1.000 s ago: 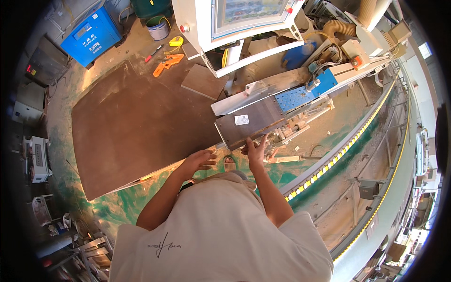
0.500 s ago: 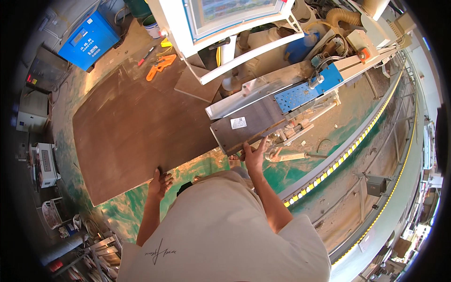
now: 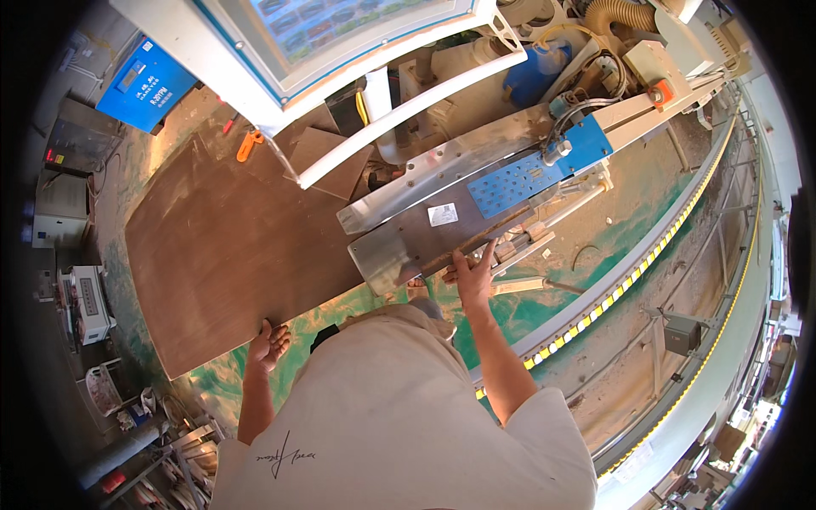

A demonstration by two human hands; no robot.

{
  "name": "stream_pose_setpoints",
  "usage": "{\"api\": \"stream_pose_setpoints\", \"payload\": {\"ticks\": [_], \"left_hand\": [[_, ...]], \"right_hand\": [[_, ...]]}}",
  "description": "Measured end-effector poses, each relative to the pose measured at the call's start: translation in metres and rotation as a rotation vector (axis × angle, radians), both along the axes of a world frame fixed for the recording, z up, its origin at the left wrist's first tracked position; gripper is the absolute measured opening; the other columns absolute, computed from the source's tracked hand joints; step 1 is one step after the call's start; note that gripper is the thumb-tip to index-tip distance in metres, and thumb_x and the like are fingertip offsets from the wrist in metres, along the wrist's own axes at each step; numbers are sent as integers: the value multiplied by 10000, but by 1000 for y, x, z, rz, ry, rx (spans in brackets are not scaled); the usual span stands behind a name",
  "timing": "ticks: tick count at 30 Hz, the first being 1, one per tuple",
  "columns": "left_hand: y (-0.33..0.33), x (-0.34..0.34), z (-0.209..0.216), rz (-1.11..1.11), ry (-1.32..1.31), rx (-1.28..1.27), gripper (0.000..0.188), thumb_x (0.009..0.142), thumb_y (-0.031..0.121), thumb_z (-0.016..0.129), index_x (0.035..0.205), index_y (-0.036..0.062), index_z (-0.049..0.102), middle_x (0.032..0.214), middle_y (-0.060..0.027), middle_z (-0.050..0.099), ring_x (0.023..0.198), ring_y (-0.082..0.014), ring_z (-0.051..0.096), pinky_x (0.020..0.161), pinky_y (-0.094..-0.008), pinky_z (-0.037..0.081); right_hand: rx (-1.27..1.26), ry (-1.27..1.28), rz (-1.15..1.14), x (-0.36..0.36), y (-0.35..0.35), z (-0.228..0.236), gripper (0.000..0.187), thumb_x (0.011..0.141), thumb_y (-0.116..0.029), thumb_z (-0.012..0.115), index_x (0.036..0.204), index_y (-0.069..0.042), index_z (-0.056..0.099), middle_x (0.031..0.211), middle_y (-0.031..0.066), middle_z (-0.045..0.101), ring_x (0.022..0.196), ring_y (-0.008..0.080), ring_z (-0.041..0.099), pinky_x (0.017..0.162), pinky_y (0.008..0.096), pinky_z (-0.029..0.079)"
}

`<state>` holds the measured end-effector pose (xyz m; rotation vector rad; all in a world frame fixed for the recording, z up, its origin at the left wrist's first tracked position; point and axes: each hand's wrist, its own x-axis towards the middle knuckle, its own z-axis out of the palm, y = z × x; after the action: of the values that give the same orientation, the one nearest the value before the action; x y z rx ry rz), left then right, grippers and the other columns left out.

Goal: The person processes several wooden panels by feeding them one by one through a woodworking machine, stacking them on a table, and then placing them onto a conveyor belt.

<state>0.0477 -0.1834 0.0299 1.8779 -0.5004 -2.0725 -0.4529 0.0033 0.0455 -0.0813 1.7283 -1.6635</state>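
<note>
A dark brown narrow board [image 3: 412,235] with a white label lies along the machine's metal bed, its far end beneath a blue perforated plate [image 3: 510,184]. My right hand [image 3: 473,276] holds the near long edge of this board, thumb on the edge and index finger stretched along it. At the left end, a bare strip of shiny metal bed [image 3: 378,265] shows. My left hand [image 3: 270,344] is at the near edge of a large brown panel [image 3: 229,255]; its thumb touches the edge, and its fingers are loosely bent and apart, gripping nothing.
A white-framed screen [image 3: 340,34] and curved white bar [image 3: 416,115] overhang the far side. An orange tool [image 3: 248,146] and smaller brown piece [image 3: 331,161] lie on the panel. A long yellow-and-white-marked rail [image 3: 629,293] runs along the right. A blue cabinet [image 3: 146,85] stands far left.
The narrow board has slid along the bed toward the blue plate, its label now nearer the plate. My right hand has moved with it, and bed metal is exposed at the left end.
</note>
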Motion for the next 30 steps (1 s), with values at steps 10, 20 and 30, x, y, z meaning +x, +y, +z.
{"api": "stream_pose_setpoints", "payload": {"ticks": [10,20,30], "left_hand": [[6,-10,-1,37,-68,-29,578,1021,530,514,1059,-26,665,916,-68,714,868,-199,663,797,-337,553],[8,4,-15,-15,-35,-61,519,1013,545,535,1083,38,618,927,-68,717,861,-202,671,767,-353,544],[17,-4,-55,-144,-113,-466,612,1022,574,491,1296,29,544,970,-109,718,835,-236,690,755,-345,543]], "right_hand": [[-47,-25,-12,-107,20,-7,975,978,-83,632,1616,-160,-101,755,113,646,588,188,650,519,323,563],[32,47,-7,-193,30,-6,933,963,-164,652,1611,-108,-17,778,120,654,605,203,665,531,334,579],[52,137,-252,47,205,-20,361,984,-247,564,1267,-28,615,818,76,652,642,180,618,625,322,539]]}}
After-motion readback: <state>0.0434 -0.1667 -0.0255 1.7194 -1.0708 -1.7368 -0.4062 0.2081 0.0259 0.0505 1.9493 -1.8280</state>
